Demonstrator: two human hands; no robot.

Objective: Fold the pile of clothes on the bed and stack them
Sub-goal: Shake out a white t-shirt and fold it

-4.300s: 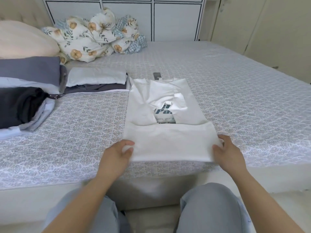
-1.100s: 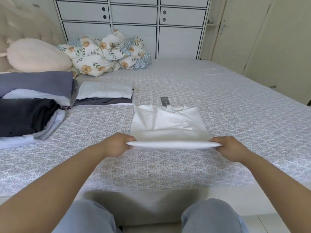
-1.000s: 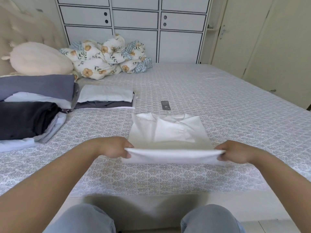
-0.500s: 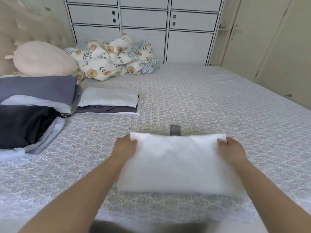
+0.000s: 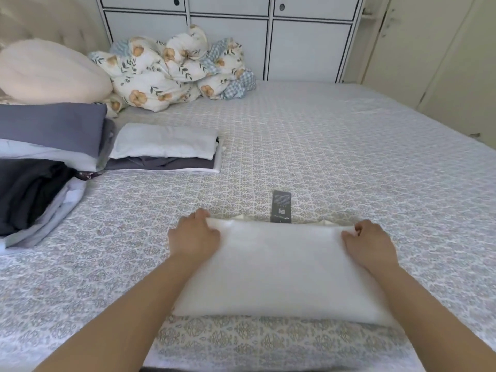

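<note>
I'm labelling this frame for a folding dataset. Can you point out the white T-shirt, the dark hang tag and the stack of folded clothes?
white T-shirt [image 5: 279,269], head view, middle of its folded top face.
dark hang tag [image 5: 281,207], head view, its centre.
stack of folded clothes [image 5: 163,142], head view, its white top garment.

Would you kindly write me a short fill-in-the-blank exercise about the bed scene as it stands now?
1. Both hands, left hand and right hand, grip the far corners of the folded ____ shirt.
2. The dark tag sticks out past the shirt's ____ edge.
3. The small folded stack lies to the shirt's ____.

Missing words: white; far; left
</note>
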